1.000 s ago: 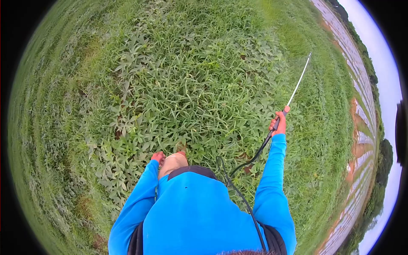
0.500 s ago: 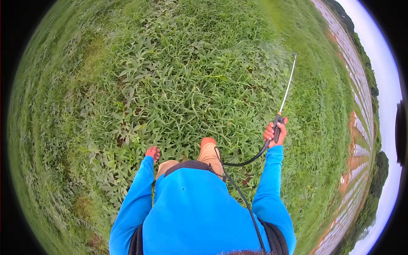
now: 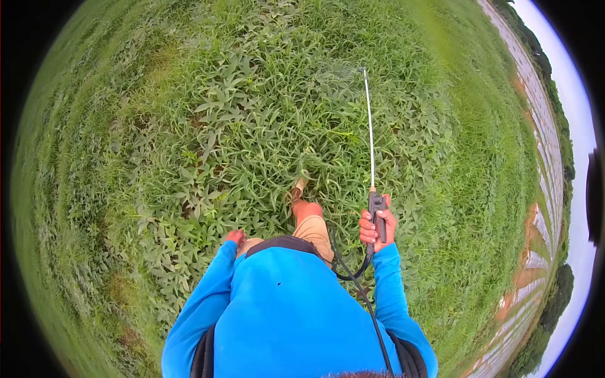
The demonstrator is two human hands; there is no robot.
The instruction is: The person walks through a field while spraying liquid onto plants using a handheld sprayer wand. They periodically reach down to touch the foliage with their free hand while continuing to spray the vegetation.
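Note:
My right hand (image 3: pixel 379 228) is wrapped round the dark trigger handle of a spray wand (image 3: pixel 370 126). Its thin silvery tube points forward over the plants, and a faint mist shows by the nozzle at the far end. From the bottom of the handle a black hose (image 3: pixel 362 291) loops back past my waist and up along my right side. My left hand (image 3: pixel 236 237) hangs by my left thigh, fingers curled in and partly hidden, with nothing visible in it.
Dense grass and broad-leaved plants (image 3: pixel 220 107) cover the ground all around. One bare foot (image 3: pixel 301 181) is stepping forward among them. Off to the right run pale covered rows (image 3: pixel 535 258) with reddish soil, then trees (image 3: pixel 554 309). Dark straps (image 3: pixel 413 356) cross my shoulders.
My right hand has swung the spray wand left and closer to my body, its tip sweeping leftward. My left hand has drawn back to my thigh. One leg has stepped forward.

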